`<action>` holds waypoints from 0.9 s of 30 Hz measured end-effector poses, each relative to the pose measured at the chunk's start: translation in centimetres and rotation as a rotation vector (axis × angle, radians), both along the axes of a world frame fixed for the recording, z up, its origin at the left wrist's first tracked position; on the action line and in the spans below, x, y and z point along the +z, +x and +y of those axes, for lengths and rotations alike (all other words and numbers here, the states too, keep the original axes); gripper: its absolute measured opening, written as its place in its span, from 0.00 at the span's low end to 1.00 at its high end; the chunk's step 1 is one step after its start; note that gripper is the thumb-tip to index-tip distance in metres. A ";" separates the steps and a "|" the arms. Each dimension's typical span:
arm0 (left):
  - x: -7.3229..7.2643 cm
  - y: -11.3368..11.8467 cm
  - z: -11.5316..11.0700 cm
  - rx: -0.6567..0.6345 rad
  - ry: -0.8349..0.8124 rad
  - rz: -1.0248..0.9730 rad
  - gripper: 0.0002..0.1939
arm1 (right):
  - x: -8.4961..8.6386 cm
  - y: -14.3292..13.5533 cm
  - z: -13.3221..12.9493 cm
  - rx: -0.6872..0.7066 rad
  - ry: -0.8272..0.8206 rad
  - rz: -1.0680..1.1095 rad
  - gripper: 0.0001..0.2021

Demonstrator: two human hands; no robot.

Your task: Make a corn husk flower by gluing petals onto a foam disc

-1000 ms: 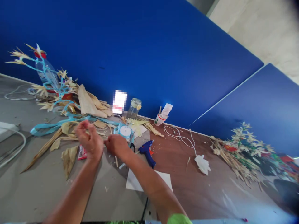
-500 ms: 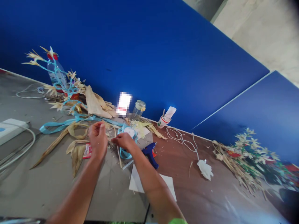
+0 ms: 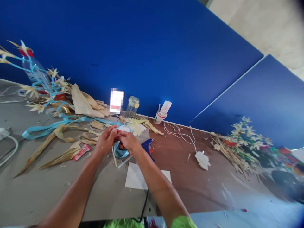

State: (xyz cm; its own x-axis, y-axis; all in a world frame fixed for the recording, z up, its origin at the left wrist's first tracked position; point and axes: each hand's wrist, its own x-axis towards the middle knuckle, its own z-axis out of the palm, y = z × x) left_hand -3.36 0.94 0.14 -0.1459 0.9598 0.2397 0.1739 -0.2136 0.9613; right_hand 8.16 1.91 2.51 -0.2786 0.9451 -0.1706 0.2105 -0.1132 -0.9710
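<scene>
My left hand (image 3: 107,139) and my right hand (image 3: 127,141) meet over the grey table, fingertips pressed together. Whatever lies between the fingers is too small or hidden to name. Beneath and just behind them is a roll of light blue ribbon (image 3: 121,152), partly covered by the hands. Dried husk strips (image 3: 64,152) lie left of my left hand, with a red and white packet (image 3: 81,152) beside them. A blue glue gun (image 3: 147,147) rests to the right of my right hand, partly hidden by the forearm.
A lidded jar (image 3: 132,107), a lit phone (image 3: 116,101) and a paper cup (image 3: 160,116) stand along the blue partition. White sheets (image 3: 134,177) lie under my right forearm. Husk flowers with blue stems (image 3: 53,90) stand left; a white-flowered bunch (image 3: 249,136) is right.
My hands have come together from a small gap. The left hand moved right and no longer covers the packet. The view has shifted, so the scene sits further left.
</scene>
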 end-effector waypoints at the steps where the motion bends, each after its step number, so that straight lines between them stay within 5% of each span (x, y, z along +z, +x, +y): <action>1: -0.2 0.0 0.0 -0.006 -0.007 0.066 0.28 | 0.0 -0.1 0.1 -0.012 -0.025 0.043 0.08; 7: 0.1 -1.6 -0.3 0.146 -0.175 0.808 0.27 | 1.1 1.2 0.9 -0.127 -0.058 0.266 0.05; 11: 0.4 -2.6 -0.5 0.401 -0.116 0.969 0.21 | 1.4 2.4 0.9 -0.122 -0.036 0.336 0.07; 14: 0.7 -2.3 -0.4 0.441 0.086 0.737 0.17 | 1.1 2.3 0.3 -0.057 -0.032 0.327 0.08; 16: 1.1 -1.8 -0.3 0.261 0.162 0.449 0.16 | 0.8 1.7 -0.3 -0.004 -0.064 0.289 0.08; 21: 1.7 -0.7 -0.5 -0.096 -0.109 -0.154 0.16 | 0.4 0.2 -1.4 0.107 -0.053 0.142 0.10; 27: 2.2 -1.4 -0.7 -0.154 -0.109 -0.733 0.10 | 1.0 0.8 -1.6 0.040 0.238 -0.263 0.10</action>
